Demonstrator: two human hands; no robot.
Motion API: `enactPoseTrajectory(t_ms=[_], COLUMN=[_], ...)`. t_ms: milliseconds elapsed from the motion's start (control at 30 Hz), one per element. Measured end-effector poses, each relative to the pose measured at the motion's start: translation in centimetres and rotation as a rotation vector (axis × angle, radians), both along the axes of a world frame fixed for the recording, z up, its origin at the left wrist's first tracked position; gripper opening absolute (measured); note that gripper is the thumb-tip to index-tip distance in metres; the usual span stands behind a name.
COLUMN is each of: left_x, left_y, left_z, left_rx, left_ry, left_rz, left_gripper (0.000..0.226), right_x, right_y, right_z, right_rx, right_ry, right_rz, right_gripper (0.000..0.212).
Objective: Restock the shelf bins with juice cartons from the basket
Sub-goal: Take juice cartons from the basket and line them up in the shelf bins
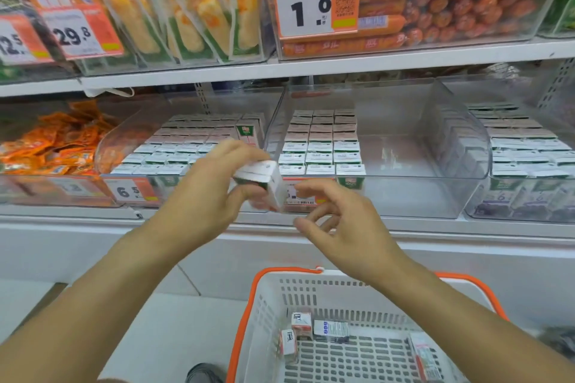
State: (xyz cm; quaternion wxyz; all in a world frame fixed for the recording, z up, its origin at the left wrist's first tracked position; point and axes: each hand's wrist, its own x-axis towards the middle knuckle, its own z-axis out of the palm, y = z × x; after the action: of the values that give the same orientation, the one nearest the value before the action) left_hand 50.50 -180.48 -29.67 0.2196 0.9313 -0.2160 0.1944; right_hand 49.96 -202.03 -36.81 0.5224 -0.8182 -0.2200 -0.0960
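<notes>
Carton (263, 179), white and blurred, sits pinched in the left hand (214, 193), fingers curled around it, in front of the middle clear bin (404, 146). Right hand (339, 224) hovers just beside it, fingers loosely spread, holding nothing. Rows of cartons fill the bin's left side. Below, an orange-rimmed basket (311, 295) holds a few cartons.

We see the lower shelf (311, 228) bearing clear bins (404, 146) of juice cartons (320, 146) along its front edge.

Bare forearms, no sleeves; dark shoe (203, 374) below.
</notes>
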Motion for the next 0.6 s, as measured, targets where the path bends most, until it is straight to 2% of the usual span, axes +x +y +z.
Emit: enactPoseTrajectory(t_ms=[100,167,267,400,600], left_x=[1.1,2.3,4.3,6.7,9.5], left_y=[2.6,4.6,6.7,8.2,10.4], left_z=[1.3,1.6,0.6,-1.4,-2.9], left_rx=[-0.035,-0.015,-0.022,-0.012,0.253], left_ry=[-0.226,-0.265,-0.16,0.049,0.261], left_rz=[0.131,0.219,0.311,0.398,0.427], left_gripper=[0.04,0.041,0.041,0.041,0.044], right_x=[0.1,0.5,1.1,2.0,2.6], right_y=[-1.4,-2.5,-3.8,-5.2,-5.6], right_z=[-0.2,-0.4,-0.9,-2.6,-3.3], right_rx=[-0.073,-0.13,-0.203,-0.28,-0.319], right_ry=[-0.205,-0.303,-0.358,-0.248,-0.187], right_rz=[-0.15,-0.215,-0.298,-0.359,-0.369], right_gripper=[0.033,0.031,0.032,0.04,0.041])
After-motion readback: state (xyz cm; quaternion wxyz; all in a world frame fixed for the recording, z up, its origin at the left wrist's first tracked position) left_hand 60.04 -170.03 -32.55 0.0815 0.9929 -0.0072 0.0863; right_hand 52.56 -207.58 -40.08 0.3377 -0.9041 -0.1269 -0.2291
